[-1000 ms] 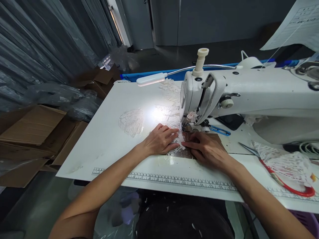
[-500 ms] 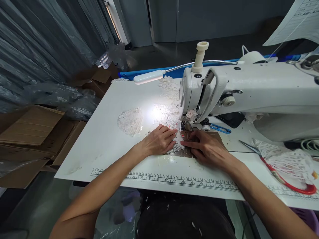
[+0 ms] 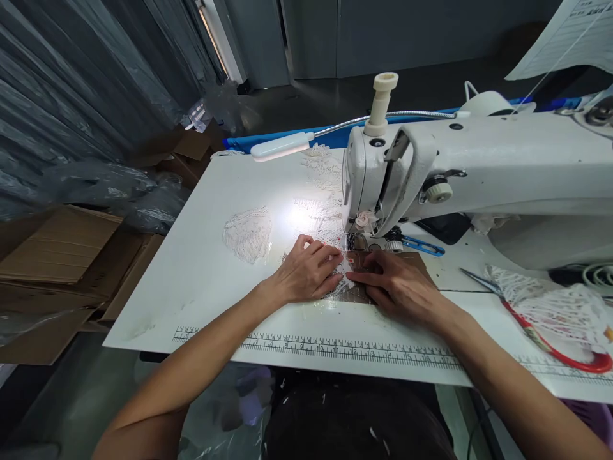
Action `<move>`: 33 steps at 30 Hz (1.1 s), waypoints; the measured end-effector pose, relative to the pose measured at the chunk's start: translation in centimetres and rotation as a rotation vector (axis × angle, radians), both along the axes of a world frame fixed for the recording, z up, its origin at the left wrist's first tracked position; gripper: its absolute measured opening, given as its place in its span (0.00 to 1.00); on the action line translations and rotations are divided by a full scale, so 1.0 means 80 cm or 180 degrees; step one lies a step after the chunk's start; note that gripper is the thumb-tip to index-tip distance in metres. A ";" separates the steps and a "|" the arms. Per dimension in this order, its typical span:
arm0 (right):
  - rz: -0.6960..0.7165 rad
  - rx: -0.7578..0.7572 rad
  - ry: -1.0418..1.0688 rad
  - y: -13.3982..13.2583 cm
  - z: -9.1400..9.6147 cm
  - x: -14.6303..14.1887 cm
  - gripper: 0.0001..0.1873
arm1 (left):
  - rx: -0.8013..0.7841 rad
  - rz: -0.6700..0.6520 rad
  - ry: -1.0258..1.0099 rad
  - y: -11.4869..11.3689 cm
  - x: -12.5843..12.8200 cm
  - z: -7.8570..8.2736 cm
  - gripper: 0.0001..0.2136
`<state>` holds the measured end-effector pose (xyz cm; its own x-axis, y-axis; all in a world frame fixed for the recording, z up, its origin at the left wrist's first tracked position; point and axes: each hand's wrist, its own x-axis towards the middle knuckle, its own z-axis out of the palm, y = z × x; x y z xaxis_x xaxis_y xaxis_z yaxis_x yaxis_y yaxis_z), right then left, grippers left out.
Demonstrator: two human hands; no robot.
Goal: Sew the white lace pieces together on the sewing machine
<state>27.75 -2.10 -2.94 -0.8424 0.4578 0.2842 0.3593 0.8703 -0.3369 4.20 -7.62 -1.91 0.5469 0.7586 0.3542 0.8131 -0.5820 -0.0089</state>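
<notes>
Presses both hands down on a small piece of white lace [image 3: 341, 273] on the white table [image 3: 215, 281], just in front of the presser foot [image 3: 357, 241] of the white sewing machine [image 3: 479, 172]. Lays the left hand [image 3: 306, 271] flat and open, palm down, fingers stretched toward the needle, fingertips on the left part of the white lace. Sets the right hand [image 3: 397, 284] palm down as well, fingers a little bent but not closed around anything, index finger pointing left onto the right edge of the white lace, very near the left fingertips. Grips nothing with either hand; only pushes on the fabric.

Under the white lace and the right hand, a brown sheet [image 3: 416, 259] flat on the table. Just behind the right hand, near the presser foot, blue-handled snips [image 3: 421, 246]. Above the work, a small lamp [image 3: 280, 146] on a bendable neck, with a bright spot of light on the table beside the machine head. To the left of the left hand and apart from it, another lace motif [image 3: 248, 225] flat on the table. Along the near edge of the table, a printed ruler scale [image 3: 335, 348]. Far right, a lace pile [image 3: 560, 306] over red-handled scissors [image 3: 550, 350]. Left of the table, on the floor, flattened cardboard boxes [image 3: 62, 246].
</notes>
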 end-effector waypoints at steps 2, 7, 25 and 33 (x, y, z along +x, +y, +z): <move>-0.0004 0.0031 -0.0042 0.000 -0.001 0.000 0.18 | 0.0005 0.0012 0.0086 0.000 -0.001 -0.001 0.14; 0.0006 0.0055 -0.0006 -0.002 0.000 -0.001 0.18 | 0.0096 -0.0057 0.0115 0.001 -0.003 -0.005 0.15; -0.0305 0.0234 -0.0142 -0.015 0.000 -0.014 0.20 | -0.0241 0.0006 0.0199 0.029 0.001 0.008 0.14; -0.0391 0.0120 -0.0106 -0.012 0.005 -0.018 0.18 | -0.0089 0.0036 0.0063 0.025 0.000 -0.003 0.13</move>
